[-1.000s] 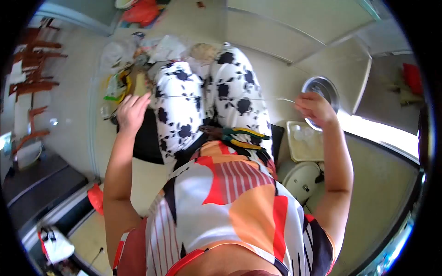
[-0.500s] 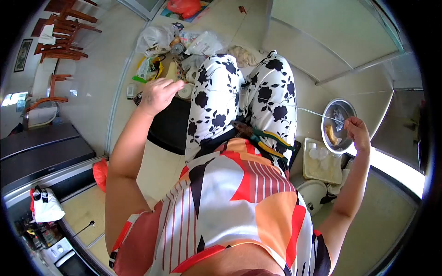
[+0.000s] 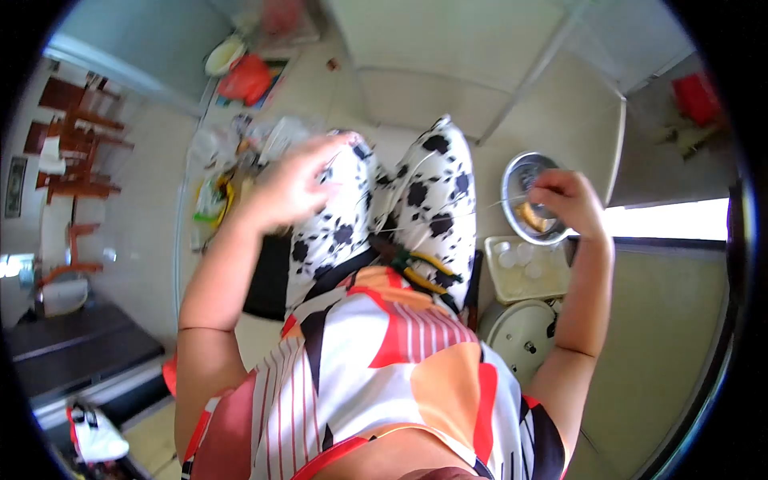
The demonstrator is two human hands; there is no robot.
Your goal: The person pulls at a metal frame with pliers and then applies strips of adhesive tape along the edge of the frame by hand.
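My right hand (image 3: 570,200) is closed in a pinch on a thin pale strand (image 3: 500,202), in front of the metal bowl. From there the strand runs left across my thighs; whether it is thread or wire I cannot tell. My left hand (image 3: 298,184) hovers over my left knee, blurred, its fingers stretched out and the thumb apart. Nothing shows between them. Pliers (image 3: 420,266) with yellow and green handles lie on my lap, touched by neither hand.
A metal bowl (image 3: 512,178) on my right holds a brownish piece and something shiny. Nearer me are a cream tray (image 3: 520,288) with clear round pieces and a round pale lid (image 3: 508,340). Plastic bags (image 3: 212,148) and clutter lie ahead on the left. A red bag (image 3: 246,80) sits farther off.
My left hand has moved forward and right over the knee, its fingers now stretched out. The strand, taut before, now sags across my thighs. The camera view has shifted too.
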